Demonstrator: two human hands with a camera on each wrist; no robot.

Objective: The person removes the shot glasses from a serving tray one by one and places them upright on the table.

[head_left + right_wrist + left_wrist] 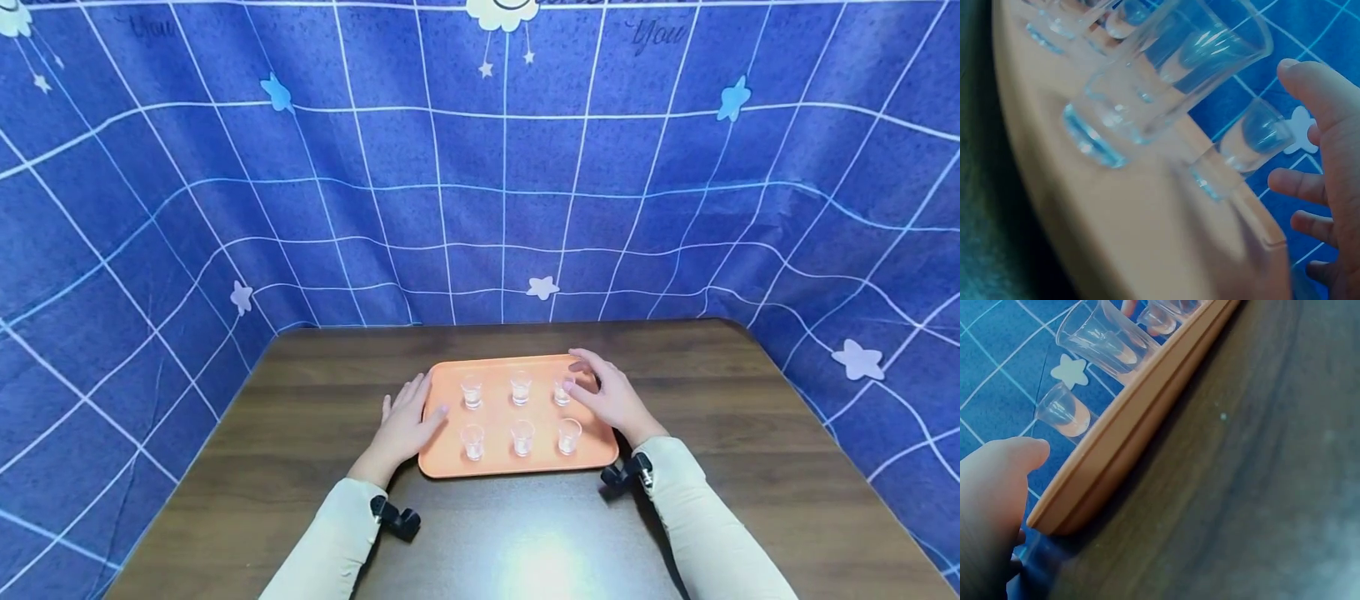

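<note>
An orange tray (pixel 495 421) carries several small clear shot glasses in two rows. At its left edge lies my left hand (pixel 401 427), fingers extended along the side and thumb over the rim. In the left wrist view that thumb points toward the back-left shot glass (pixel 1065 412). My right hand (pixel 617 402) is over the tray's right side, thumb and fingers spread about the back-right shot glass (pixel 561 395). The right wrist view shows its fingertips near this glass's rim, with a gap between. Closer to that camera stands the front-right shot glass (pixel 1147 94), upright.
The tray lies on a dark wooden table (pixel 337 367). Behind and at both sides hangs a blue curtain (pixel 465 217) with white lines and stars. Each wrist has a black camera strapped on, the left camera (pixel 396 518) and the right camera (pixel 626 475).
</note>
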